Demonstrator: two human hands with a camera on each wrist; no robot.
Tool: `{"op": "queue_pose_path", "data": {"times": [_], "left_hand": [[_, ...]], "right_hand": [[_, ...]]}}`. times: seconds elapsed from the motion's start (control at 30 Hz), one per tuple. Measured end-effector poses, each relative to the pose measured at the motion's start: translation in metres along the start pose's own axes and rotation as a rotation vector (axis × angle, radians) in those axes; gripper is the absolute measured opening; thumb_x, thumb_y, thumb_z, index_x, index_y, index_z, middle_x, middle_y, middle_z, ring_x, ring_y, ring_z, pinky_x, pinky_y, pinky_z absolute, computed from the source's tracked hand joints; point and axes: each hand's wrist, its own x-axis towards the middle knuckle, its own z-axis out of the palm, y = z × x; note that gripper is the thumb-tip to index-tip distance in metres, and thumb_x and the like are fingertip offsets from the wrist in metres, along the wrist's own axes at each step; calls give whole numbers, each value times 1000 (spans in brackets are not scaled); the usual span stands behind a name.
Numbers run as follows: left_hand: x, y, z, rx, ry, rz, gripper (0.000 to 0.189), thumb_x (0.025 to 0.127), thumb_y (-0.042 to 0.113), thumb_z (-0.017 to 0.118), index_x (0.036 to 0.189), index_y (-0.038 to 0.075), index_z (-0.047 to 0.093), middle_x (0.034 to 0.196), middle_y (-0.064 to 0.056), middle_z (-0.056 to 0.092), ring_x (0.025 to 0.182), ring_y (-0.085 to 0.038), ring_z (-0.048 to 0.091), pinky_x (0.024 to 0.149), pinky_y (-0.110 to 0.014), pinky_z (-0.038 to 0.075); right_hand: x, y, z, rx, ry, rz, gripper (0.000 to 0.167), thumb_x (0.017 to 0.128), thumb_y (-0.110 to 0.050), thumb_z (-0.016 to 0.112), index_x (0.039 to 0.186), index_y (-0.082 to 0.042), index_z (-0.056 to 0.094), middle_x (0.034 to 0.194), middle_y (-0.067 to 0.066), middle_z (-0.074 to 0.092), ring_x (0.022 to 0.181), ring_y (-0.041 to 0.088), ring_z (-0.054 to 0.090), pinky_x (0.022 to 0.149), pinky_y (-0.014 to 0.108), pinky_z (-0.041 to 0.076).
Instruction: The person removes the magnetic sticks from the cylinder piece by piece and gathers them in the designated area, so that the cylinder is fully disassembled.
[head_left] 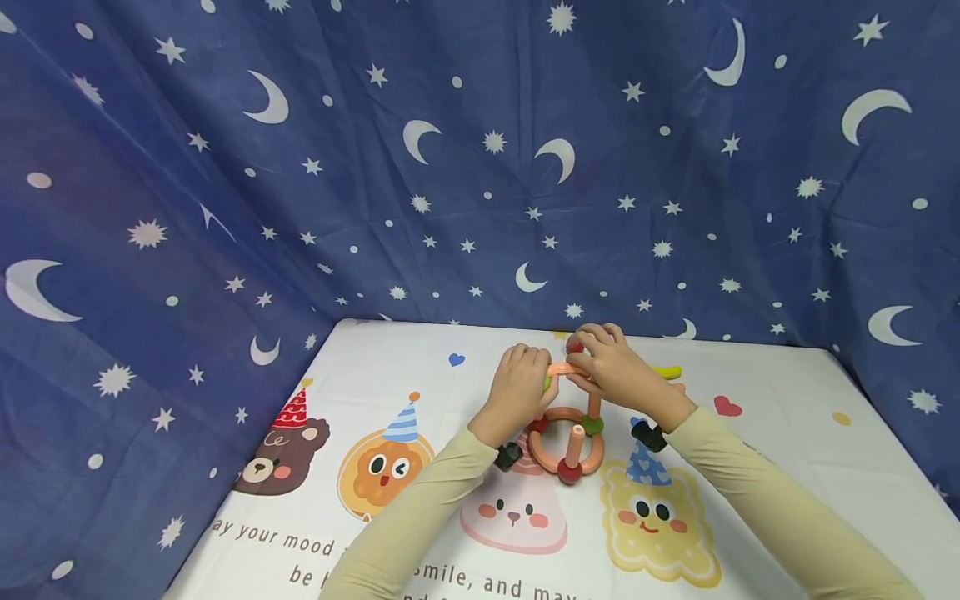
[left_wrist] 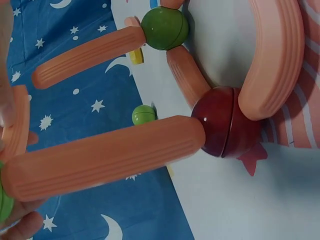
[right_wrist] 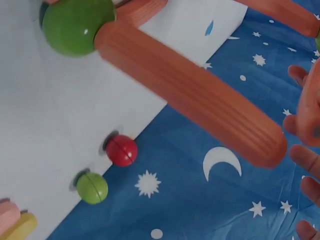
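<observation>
In the head view, my left hand (head_left: 517,387) holds a light green ball (head_left: 547,382) at the top of an orange stick (left_wrist: 105,157). From there a short orange connecting stick (head_left: 564,368) reaches across to my right hand (head_left: 617,371), whose fingers hold its other end. Below is an orange ring (head_left: 542,454) of curved sticks, joined by balls including a dark red ball (left_wrist: 227,121) and a green ball (head_left: 592,426). Two more sticks stand up from the ring: a front stick (head_left: 575,446) and a back-right stick (right_wrist: 195,95), its top free near the fingers in the right wrist view.
Behind the ring, a loose red ball (right_wrist: 121,150) and a loose green ball (right_wrist: 92,188) lie near the table's back edge. A yellow stick (head_left: 667,372) and a pink piece (right_wrist: 8,214) lie to the right. A starry blue curtain (head_left: 480,167) hangs behind the printed white tablecloth (head_left: 787,433).
</observation>
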Motion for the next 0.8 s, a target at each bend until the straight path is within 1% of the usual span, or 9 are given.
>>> {"op": "queue_pose_path", "data": {"times": [0.07, 0.17, 0.27, 0.37, 0.47, 0.57, 0.67, 0.73, 0.8], "left_hand": [[0, 0, -1, -3, -18, 1, 23, 88, 35, 58, 93, 12, 59, 82, 0, 61, 87, -18, 56, 86, -31, 44], [-1, -1, -5, 1, -39, -10, 31, 87, 43, 60, 94, 13, 59, 84, 1, 62, 90, -18, 55, 89, -33, 43], [-3, -1, -9, 10, -40, -25, 36, 84, 49, 63, 93, 14, 60, 84, 1, 61, 91, -19, 54, 91, -34, 41], [-4, -1, -11, 43, -28, -34, 38, 83, 51, 62, 90, 13, 62, 84, 0, 62, 91, -20, 54, 92, -35, 40], [-6, 0, -11, 76, -37, -42, 38, 85, 52, 59, 87, 14, 62, 83, -1, 61, 91, -20, 54, 92, -35, 40], [-8, -1, -9, 90, -45, -42, 39, 87, 52, 57, 84, 14, 60, 81, 0, 61, 90, -20, 54, 90, -34, 41], [-9, -3, -7, 84, -40, -30, 39, 86, 53, 58, 85, 13, 59, 80, 0, 61, 89, -19, 55, 88, -33, 42], [-9, -5, -6, 70, -31, -21, 39, 85, 53, 59, 86, 13, 59, 80, 0, 61, 88, -19, 56, 86, -32, 43], [-9, -6, -6, 58, -29, -13, 39, 85, 52, 60, 88, 13, 59, 81, 0, 61, 87, -19, 56, 84, -32, 43]], "right_hand": [[0, -2, 2, 3, 13, 0, 14, 77, -22, 76, 82, -12, 67, 102, 10, 59, 108, 33, 50, 88, 56, 39], [0, -3, 4, 5, 24, 4, 15, 77, -21, 76, 82, -11, 66, 102, 9, 60, 108, 31, 50, 88, 54, 39], [0, -3, 4, 3, 37, 12, 19, 77, -22, 76, 85, -10, 65, 102, 8, 60, 107, 30, 50, 88, 52, 38], [1, -3, 2, 1, 55, 20, 24, 75, -20, 78, 89, -8, 63, 101, 8, 60, 107, 29, 50, 88, 52, 38], [1, -2, 1, 3, 67, 30, 30, 73, -19, 79, 93, -8, 59, 101, 7, 60, 106, 29, 50, 87, 52, 38], [0, -2, -1, 14, 78, 31, 35, 72, -18, 81, 95, -8, 57, 101, 8, 60, 106, 29, 50, 87, 53, 38], [-1, -3, -2, 25, 102, 6, 41, 67, -15, 84, 95, -7, 55, 99, 8, 61, 104, 29, 52, 86, 52, 39], [-2, -3, -2, 37, 112, -20, 42, 65, -10, 85, 93, -7, 53, 98, 8, 61, 101, 28, 55, 86, 51, 40], [-2, -3, -3, 58, 120, -51, 40, 66, -7, 83, 90, -8, 51, 96, 6, 61, 98, 25, 57, 86, 49, 41]]}}
